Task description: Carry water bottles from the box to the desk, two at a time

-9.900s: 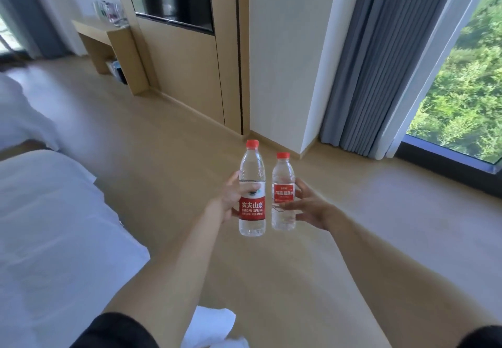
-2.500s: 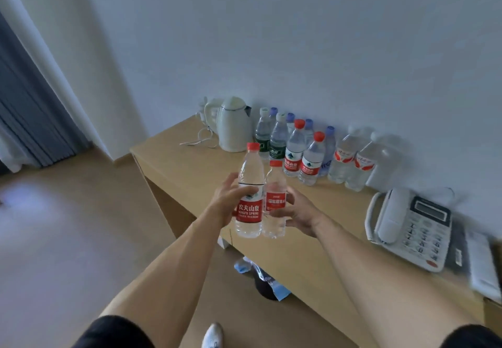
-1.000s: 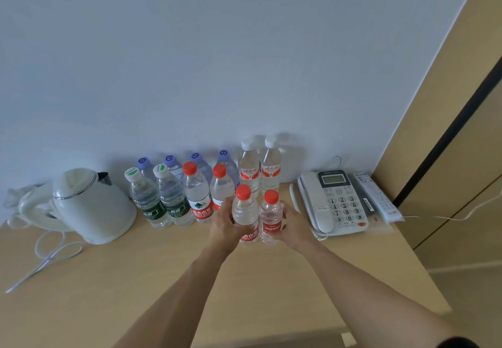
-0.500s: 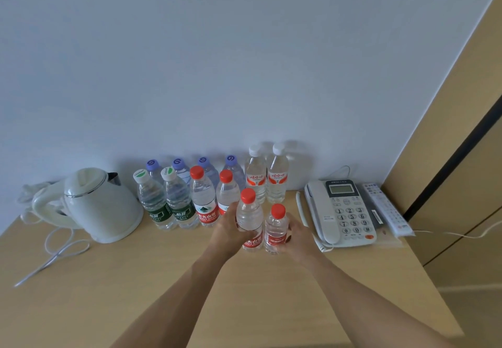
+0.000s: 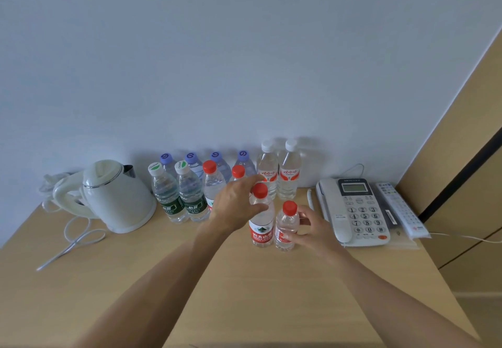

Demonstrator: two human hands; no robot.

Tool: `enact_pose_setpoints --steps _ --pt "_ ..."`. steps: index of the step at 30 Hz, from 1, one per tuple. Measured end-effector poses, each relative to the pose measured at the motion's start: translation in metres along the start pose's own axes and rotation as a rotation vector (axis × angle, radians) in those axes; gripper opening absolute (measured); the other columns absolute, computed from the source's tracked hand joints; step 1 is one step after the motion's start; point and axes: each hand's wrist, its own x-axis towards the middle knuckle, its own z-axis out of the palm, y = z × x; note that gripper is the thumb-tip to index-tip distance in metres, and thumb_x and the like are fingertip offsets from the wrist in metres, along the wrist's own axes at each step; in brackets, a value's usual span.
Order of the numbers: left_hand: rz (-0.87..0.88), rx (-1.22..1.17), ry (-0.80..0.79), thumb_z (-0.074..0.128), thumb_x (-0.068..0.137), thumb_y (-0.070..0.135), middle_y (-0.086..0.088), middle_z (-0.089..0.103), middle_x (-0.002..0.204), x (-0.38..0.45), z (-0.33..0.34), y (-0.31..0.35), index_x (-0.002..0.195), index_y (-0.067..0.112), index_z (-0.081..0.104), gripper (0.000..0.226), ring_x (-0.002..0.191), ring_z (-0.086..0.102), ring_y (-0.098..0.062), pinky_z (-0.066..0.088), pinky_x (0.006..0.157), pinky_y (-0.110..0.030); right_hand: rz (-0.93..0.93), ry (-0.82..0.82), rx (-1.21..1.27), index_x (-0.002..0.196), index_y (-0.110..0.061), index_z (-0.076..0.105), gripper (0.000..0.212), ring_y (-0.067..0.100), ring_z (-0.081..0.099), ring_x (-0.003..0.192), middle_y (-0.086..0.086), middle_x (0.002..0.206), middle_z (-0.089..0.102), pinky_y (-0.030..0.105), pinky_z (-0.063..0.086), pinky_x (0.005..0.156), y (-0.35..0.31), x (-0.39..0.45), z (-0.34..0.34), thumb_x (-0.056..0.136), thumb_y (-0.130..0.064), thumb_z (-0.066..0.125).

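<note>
Left to right along the desk (image 5: 271,293): kettle (image 5: 114,198) near the back-left corner w/ its cord trailing toward the left edge; then the row of stored bottles (image 5: 187,193) against the back edge. In front of that row, approx mid-desk, stood the taller red-cap bottle (image 5: 261,222) and, touching it on its right, the shorter red-cap bottle (image 5: 286,228), both upright on the wood.

Left hand (image 5: 236,206) was loosely curled at the taller one's shoulder, thumb against it; looked to be slackening, not clamped. Right hand (image 5: 309,228) pinched the shorter one at label height.

Handling, as a guess: full, so moderately heavy; thin plastic that dents if squeezed; smooth, maybe slippery. Best grip is mid-body at the label.

Hidden: the box wasn't in view; left hand covered part of a red-cap bottle behind it; back-row labels unreadable. Phone (image 5: 355,212) and remote (image 5: 402,212) sat at the back-right corner.
</note>
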Motion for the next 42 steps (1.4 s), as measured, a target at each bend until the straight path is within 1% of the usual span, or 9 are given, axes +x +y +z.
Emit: enact_pose_setpoints --steps 5,10,14,19,22,28,31,37,42 --pt "0.035 0.074 0.018 0.083 0.079 0.032 0.008 0.065 0.087 0.013 -0.006 0.008 0.109 0.022 0.07 0.034 0.08 0.062 -0.018 0.05 0.071 -0.029 -0.042 0.058 0.027 0.117 -0.036 0.061 0.057 -0.014 0.057 0.097 -0.022 0.104 0.067 -0.001 0.04 0.077 -0.015 0.001 -0.005 0.069 -0.025 0.091" --pt "0.035 0.129 -0.007 0.082 0.081 0.026 -0.002 0.073 0.099 0.032 -0.007 0.013 0.11 0.015 0.072 0.033 0.091 0.063 -0.022 0.05 0.078 -0.031 -0.082 0.08 -0.032 0.116 -0.032 0.061 0.055 -0.017 0.057 0.093 -0.028 0.1 0.062 -0.001 0.04 0.076 -0.019 0.001 -0.004 0.07 -0.025 0.09" --pt "0.014 0.118 -0.042 0.08 0.082 0.019 -0.006 0.073 0.098 0.054 -0.007 0.018 0.106 0.01 0.072 0.026 0.093 0.065 -0.024 0.052 0.079 -0.032 -0.091 0.081 -0.051 0.117 -0.032 0.061 0.054 -0.016 0.056 0.096 -0.027 0.1 0.062 -0.002 0.039 0.076 -0.018 -0.002 -0.005 0.071 -0.025 0.089" --pt "0.0 0.165 -0.067 0.076 0.085 0.018 -0.006 0.072 0.102 0.08 -0.006 0.024 0.105 0.01 0.07 0.022 0.096 0.064 -0.023 0.05 0.079 -0.029 -0.098 0.103 -0.062 0.107 -0.049 0.053 0.056 -0.01 0.059 0.096 -0.027 0.1 0.062 -0.001 0.039 0.077 -0.021 -0.006 -0.005 0.071 -0.025 0.089" --pt "-0.006 0.175 -0.053 0.073 0.086 0.014 -0.006 0.072 0.102 0.087 -0.004 0.021 0.104 0.011 0.071 0.018 0.094 0.064 -0.022 0.046 0.075 -0.025 -0.102 0.111 -0.072 0.107 -0.05 0.052 0.054 -0.007 0.06 0.097 -0.025 0.101 0.063 0.002 0.04 0.079 -0.023 -0.008 -0.005 0.071 -0.032 0.089" --pt "-0.046 0.198 -0.043 0.077 0.084 0.016 -0.009 0.071 0.102 0.093 -0.008 0.012 0.108 0.008 0.071 0.025 0.093 0.064 -0.023 0.047 0.075 -0.027 -0.134 0.136 -0.093 0.103 -0.039 0.056 0.047 -0.013 0.058 0.091 -0.028 0.091 0.061 0.002 0.041 0.076 -0.025 -0.01 -0.006 0.073 -0.027 0.089" --pt "-0.045 0.209 -0.052 0.076 0.085 0.016 -0.01 0.071 0.102 0.094 -0.007 0.014 0.106 0.008 0.071 0.023 0.093 0.065 -0.024 0.052 0.079 -0.031 -0.16 0.147 -0.102 0.098 -0.048 0.052 0.051 -0.014 0.058 0.091 -0.032 0.087 0.062 0.0 0.04 0.076 -0.026 -0.01 -0.007 0.073 -0.022 0.088" --pt "-0.059 0.201 -0.062 0.074 0.086 0.015 -0.011 0.069 0.102 0.095 -0.006 0.017 0.107 0.007 0.069 0.024 0.093 0.064 -0.025 0.048 0.075 -0.029 -0.161 0.131 -0.112 0.107 -0.03 0.058 0.042 -0.002 0.059 0.09 -0.024 0.093 0.06 0.002 0.039 0.076 -0.024 -0.009 -0.01 0.077 -0.023 0.086" --pt "-0.07 0.18 -0.083 0.071 0.089 0.022 -0.01 0.069 0.104 0.095 -0.007 0.016 0.111 0.005 0.068 0.028 0.096 0.064 -0.024 0.053 0.08 -0.031 -0.177 0.132 -0.147 0.104 -0.034 0.054 0.04 0.002 0.058 0.088 -0.02 0.091 0.061 0.003 0.039 0.075 -0.029 -0.002 -0.012 0.079 -0.027 0.084"
